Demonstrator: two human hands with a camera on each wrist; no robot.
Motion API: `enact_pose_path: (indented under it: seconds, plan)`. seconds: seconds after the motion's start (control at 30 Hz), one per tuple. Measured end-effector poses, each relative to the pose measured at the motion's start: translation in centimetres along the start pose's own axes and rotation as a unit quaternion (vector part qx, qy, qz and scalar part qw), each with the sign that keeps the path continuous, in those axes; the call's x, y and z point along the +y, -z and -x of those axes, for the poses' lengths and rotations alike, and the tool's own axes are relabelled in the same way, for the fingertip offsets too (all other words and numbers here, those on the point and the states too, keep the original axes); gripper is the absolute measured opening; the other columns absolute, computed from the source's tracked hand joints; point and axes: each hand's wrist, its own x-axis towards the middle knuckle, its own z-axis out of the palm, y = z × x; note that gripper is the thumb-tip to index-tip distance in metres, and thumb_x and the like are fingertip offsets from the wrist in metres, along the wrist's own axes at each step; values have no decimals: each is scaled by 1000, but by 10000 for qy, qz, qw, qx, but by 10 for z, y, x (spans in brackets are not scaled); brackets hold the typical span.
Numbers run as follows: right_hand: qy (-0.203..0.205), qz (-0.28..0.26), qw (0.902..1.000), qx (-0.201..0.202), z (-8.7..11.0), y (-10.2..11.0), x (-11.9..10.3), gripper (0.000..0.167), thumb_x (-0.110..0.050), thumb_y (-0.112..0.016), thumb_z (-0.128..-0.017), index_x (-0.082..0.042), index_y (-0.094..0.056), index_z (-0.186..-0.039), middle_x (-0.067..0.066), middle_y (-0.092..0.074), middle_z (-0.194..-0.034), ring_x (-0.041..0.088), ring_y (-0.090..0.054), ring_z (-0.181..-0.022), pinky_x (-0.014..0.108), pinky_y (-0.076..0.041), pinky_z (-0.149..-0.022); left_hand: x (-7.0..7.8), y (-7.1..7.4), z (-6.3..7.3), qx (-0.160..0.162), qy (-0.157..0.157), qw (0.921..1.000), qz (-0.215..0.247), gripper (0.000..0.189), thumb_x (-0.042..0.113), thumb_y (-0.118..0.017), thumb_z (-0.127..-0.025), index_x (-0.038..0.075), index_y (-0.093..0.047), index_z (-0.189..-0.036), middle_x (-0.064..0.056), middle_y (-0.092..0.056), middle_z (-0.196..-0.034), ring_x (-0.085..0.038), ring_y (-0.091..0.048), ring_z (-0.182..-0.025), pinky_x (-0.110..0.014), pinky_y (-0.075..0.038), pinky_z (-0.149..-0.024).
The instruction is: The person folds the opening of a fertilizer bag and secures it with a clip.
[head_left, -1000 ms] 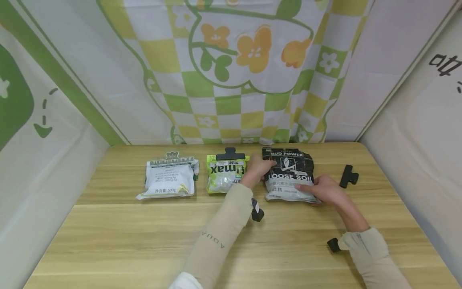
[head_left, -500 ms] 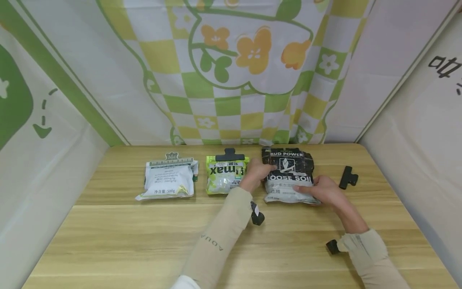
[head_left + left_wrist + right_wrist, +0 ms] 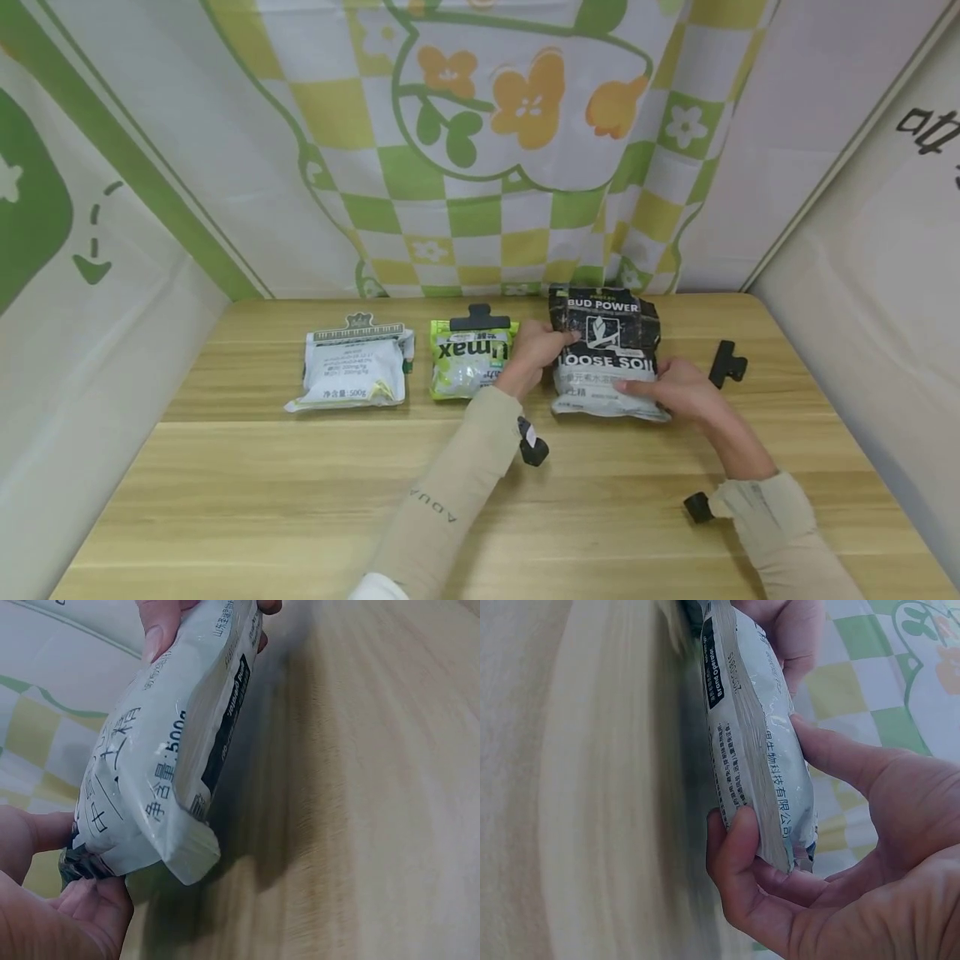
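A black and white soil bag (image 3: 603,360), lettered "LOOSE SOIL", stands tilted up at the back right of the table in the head view. My left hand (image 3: 536,357) pinches its left edge, thumb in front. My right hand (image 3: 686,390) grips its lower right corner; in the right wrist view the fingers (image 3: 739,840) curl under the bag (image 3: 739,742) and the thumb lies on its face. From the left wrist view, the bag's bottom edge (image 3: 199,851) shows above the wood. Right of the bag lies a black clip (image 3: 726,364), touched by neither hand.
A green bag (image 3: 465,367) with a black clip (image 3: 478,317) on its top lies just left of my left hand. Farther left is a white bag (image 3: 352,373) under a decorated clip (image 3: 358,330). A patterned curtain (image 3: 480,225) hangs behind the wooden table (image 3: 300,500).
The soil bag's top has risen and tipped up toward the curtain, so more of its front shows. Both hands keep their hold. The other bags and the loose clip stay in place.
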Motion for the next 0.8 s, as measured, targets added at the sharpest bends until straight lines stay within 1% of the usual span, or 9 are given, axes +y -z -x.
enact_pose_path:
  seconds: [0.1, 0.2, 0.3, 0.37, 0.47, 0.57, 0.7, 0.8]
  plan:
    - [66, -4, 10000, -14, 4, 2, -3, 68, -60, -81, -85, -1, -56, -107, 2, -56, -86, 17, -50, -76, 29, -44, -64, 6, 2, 4, 19, -136, 9999, -25, 26, 22, -82, -92, 0, -77, -106, -10, -78, -99, -16, -66, -88, -31, -54, -81]
    - [178, -99, 9998, -42, 8, 4, -7, 69, -57, -81, -87, 3, -59, -114, 2, -61, -85, 16, -52, -75, 29, -45, -63, 11, 5, 9, 88, -305, 9995, -54, 29, 22, -83, -91, -1, -77, -108, -11, -78, -104, -17, -64, -92, -35, -55, -89]
    - [267, -255, 9993, -98, 10, 3, -12, 67, -54, -82, -87, 3, -60, -115, -2, -61, -78, 13, -50, -68, 28, -44, -59, 16, 9, 14, 196, -475, 9985, -159, 30, 21, -84, -90, -2, -76, -109, -12, -76, -107, -18, -63, -95, -38, -54, -95]
    - [328, -373, 9987, -132, 12, 2, -14, 67, -54, -83, -87, 2, -60, -116, -4, -60, -76, 12, -48, -66, 28, -44, -57, 18, 12, 18, 248, -562, 9977, -272, 30, 22, -84, -90, -1, -77, -107, -12, -77, -107, -19, -64, -96, -38, -55, -95]
    - [430, -483, 9978, -111, 14, 0, -17, 69, -53, -84, -86, 2, -59, -119, -5, -60, -78, 12, -49, -67, 28, -45, -57, 21, 18, 23, 281, -623, 9971, -346, 29, 23, -84, -90, 1, -78, -108, -11, -78, -107, -19, -66, -96, -37, -55, -94]
    - [546, -555, 9969, -113, 17, -3, -20, 72, -52, -84, -86, 3, -57, -124, -5, -58, -76, 12, -49, -65, 30, -47, -57, 23, 24, 29, 251, -685, 9970, -274, 32, 24, -84, -90, 1, -77, -112, -11, -78, -108, -19, -68, -96, -37, -56, -95]
    - [735, -694, 9948, -149, 23, -6, -23, 71, -49, -84, -87, 2, -54, -127, -6, -56, -73, 10, -47, -60, 30, -47, -54, 24, 32, 36, 86, -848, 9963, -70, 36, 23, -83, -91, 1, -75, -118, -13, -80, -111, -21, -75, -97, -38, -58, -97]
    - [895, -810, 9924, -220, 28, -9, -27, 66, -45, -85, -87, 1, -54, -124, -2, -61, -78, 11, -50, -61, 29, -47, -54, 24, 40, 42, 56, -951, 9954, -84, 37, 24, -84, -91, 2, -74, -120, -15, -81, -112, -23, -78, -97, -37, -60, -94]
